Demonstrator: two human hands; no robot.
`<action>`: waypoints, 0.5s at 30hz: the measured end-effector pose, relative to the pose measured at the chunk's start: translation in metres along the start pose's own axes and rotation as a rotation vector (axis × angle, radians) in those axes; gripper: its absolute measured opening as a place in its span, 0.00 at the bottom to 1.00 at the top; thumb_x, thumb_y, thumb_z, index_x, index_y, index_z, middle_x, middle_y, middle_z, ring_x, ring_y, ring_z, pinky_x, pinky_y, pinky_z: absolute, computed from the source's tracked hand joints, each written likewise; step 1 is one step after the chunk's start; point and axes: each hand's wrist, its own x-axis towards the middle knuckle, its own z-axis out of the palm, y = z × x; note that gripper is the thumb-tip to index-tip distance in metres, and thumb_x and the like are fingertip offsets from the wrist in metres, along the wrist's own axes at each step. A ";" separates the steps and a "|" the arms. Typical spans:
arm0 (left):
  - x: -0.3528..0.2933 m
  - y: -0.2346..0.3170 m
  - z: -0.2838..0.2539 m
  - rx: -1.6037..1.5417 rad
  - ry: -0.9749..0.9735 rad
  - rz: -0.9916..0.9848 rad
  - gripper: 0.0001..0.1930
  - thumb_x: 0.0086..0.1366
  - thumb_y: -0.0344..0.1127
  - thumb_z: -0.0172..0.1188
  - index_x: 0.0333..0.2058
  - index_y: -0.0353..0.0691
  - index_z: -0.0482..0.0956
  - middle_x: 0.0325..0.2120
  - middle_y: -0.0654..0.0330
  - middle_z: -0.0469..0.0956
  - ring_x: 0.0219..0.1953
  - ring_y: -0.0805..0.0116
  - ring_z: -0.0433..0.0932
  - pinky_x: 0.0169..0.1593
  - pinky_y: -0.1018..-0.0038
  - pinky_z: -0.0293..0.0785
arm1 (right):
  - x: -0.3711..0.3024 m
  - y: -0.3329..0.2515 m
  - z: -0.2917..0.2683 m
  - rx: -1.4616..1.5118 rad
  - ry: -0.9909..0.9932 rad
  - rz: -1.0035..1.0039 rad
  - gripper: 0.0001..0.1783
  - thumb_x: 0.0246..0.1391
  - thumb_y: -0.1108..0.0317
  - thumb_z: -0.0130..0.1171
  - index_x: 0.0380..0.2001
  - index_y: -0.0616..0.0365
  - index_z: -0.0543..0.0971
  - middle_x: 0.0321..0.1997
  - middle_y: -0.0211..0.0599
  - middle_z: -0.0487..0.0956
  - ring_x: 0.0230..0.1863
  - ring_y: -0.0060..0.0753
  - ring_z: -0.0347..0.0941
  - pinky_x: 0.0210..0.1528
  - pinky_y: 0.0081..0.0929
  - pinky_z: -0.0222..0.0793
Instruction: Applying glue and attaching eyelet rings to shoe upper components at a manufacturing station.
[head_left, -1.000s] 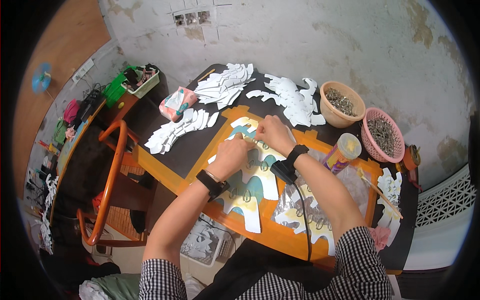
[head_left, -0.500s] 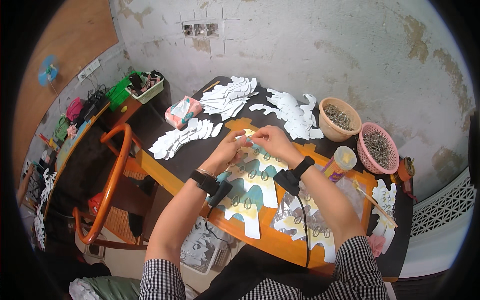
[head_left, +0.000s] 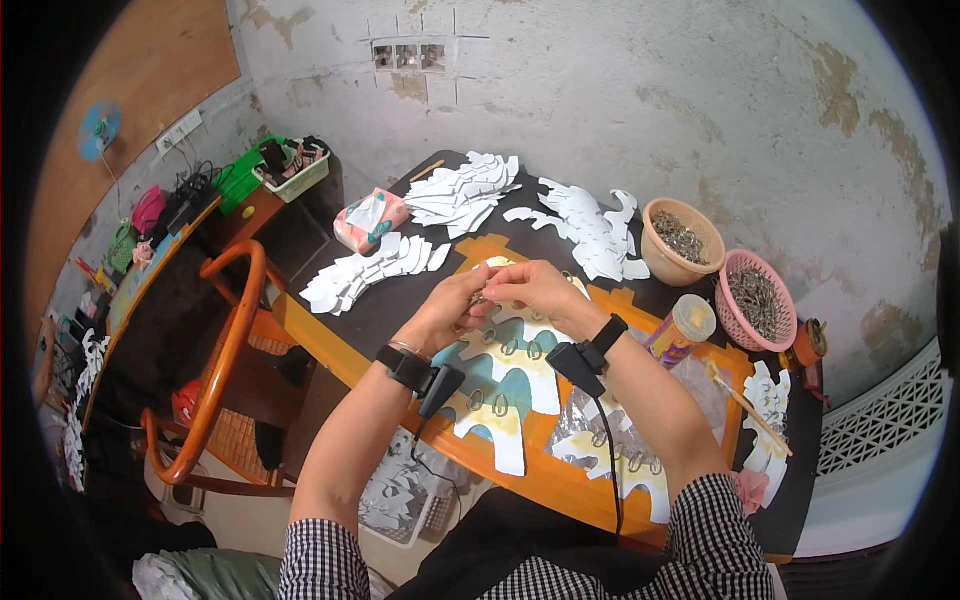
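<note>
My left hand [head_left: 452, 308] is closed, with a glint of small metal loops [head_left: 479, 297] at its fingers. Against it, my right hand [head_left: 540, 292] pinches with thumb and forefinger; what lies between those fingertips is too small to make out. Both hands are over the far end of a row of overlapping white cut-out pieces [head_left: 509, 455] smeared with yellow. Oval wire loops [head_left: 502, 405] lie on their yellow parts, and teal patches show between the pieces. The hands hide the farthest piece in part.
White cut-outs [head_left: 465, 190] lie in heaps at the back, beside a tissue pack [head_left: 370, 220]. To the right stand a beige basket [head_left: 655, 262] and a pink basket [head_left: 735, 325] of metal parts, a tub [head_left: 690, 322] and a brush [head_left: 745, 402]. A wooden chair [head_left: 215, 400] is at left.
My right hand has moved left and its fingers now meet those of my left hand. The view has shifted slightly; the pieces on the table stay put.
</note>
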 end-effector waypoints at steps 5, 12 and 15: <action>0.000 0.003 -0.022 -0.012 0.114 -0.025 0.17 0.72 0.33 0.45 0.55 0.33 0.71 0.26 0.70 0.72 0.17 0.86 0.57 0.20 0.86 0.54 | 0.007 0.000 -0.010 -0.098 0.071 -0.016 0.09 0.55 0.62 0.65 0.32 0.55 0.81 0.34 0.24 0.79 0.35 0.16 0.69 0.38 0.17 0.65; 0.005 -0.006 -0.032 0.896 0.289 0.093 0.19 0.61 0.23 0.46 0.46 0.35 0.83 0.37 0.57 0.82 0.24 0.75 0.73 0.29 0.75 0.71 | 0.029 0.027 -0.027 -0.034 0.158 -0.063 0.07 0.58 0.69 0.62 0.33 0.60 0.75 0.33 0.32 0.80 0.33 0.19 0.77 0.34 0.18 0.72; 0.011 -0.018 -0.036 1.298 0.243 0.236 0.21 0.58 0.23 0.47 0.45 0.41 0.85 0.45 0.54 0.81 0.38 0.61 0.82 0.41 0.68 0.76 | 0.037 0.033 -0.032 -0.130 0.114 -0.076 0.07 0.55 0.75 0.62 0.31 0.62 0.74 0.31 0.37 0.82 0.30 0.25 0.81 0.31 0.19 0.77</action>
